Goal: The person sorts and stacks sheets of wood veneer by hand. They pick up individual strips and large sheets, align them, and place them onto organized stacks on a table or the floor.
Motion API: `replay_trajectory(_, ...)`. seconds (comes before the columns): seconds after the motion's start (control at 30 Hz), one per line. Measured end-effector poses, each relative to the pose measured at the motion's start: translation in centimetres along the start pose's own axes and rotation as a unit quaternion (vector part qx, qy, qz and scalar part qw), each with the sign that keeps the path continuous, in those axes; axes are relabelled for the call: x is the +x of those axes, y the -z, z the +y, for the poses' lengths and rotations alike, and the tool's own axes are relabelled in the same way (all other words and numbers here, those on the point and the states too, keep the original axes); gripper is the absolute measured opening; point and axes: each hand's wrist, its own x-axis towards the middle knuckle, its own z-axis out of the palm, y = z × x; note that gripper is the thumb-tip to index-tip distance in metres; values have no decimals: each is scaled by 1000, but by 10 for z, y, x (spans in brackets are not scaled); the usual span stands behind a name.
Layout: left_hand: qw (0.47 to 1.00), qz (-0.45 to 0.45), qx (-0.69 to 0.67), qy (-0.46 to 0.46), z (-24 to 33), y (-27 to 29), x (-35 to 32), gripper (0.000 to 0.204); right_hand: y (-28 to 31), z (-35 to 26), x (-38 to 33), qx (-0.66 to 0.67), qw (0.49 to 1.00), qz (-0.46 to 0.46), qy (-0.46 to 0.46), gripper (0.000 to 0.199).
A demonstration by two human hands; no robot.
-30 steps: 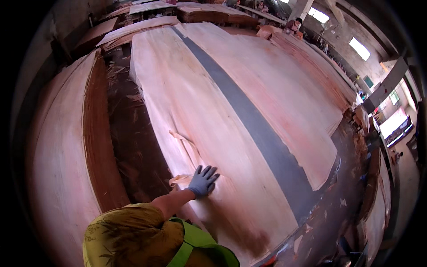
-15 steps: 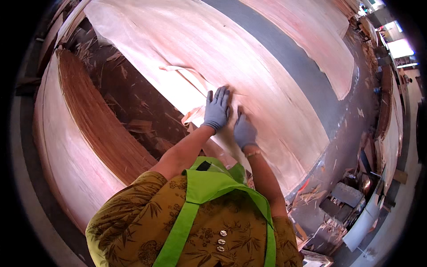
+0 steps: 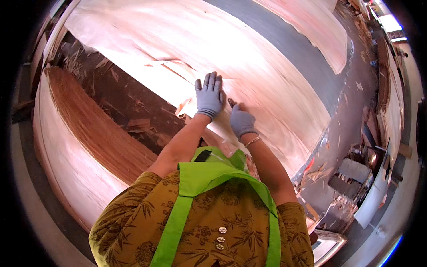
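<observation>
A large pale wood veneer sheet (image 3: pixel 267 84) lies spread in front of me, with a torn, curled strip (image 3: pixel 171 63) near its left edge. My left hand (image 3: pixel 209 98), in a grey glove with darker fingertips, rests flat on the sheet with its fingers stretched out. Just to its right, my right hand (image 3: pixel 242 120), gloved too, is closed low over the same sheet. A small dark tip shows at its front; whether that is a tool or a coated fingertip I cannot make out. Beside my left wrist, a small folded flap (image 3: pixel 183 108) of veneer sticks up.
At the left stands a curved stack of veneer (image 3: pixel 98 120) with a brown edge. Wood scraps (image 3: pixel 140 124) litter the floor between it and the sheet. Another veneer piece (image 3: pixel 320 40) lies beyond a grey strip (image 3: pixel 284 40). Grey blocks (image 3: pixel 354 170) sit at the lower right.
The whole view has shifted slightly, so sheet and hands appear further left and up. My left hand stays flat; my right hand, still closed, has turned a little.
</observation>
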Motion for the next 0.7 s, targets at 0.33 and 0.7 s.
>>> replay_trajectory(0.33,979,-90,-10,-183,23,7,-21,61,-16,32,-12,68,991,25,-108,18)
replay_trajectory(0.7,974,-41,14,-220,31,8,-28,57,58,178,-143,-83,986,-131,-66,20)
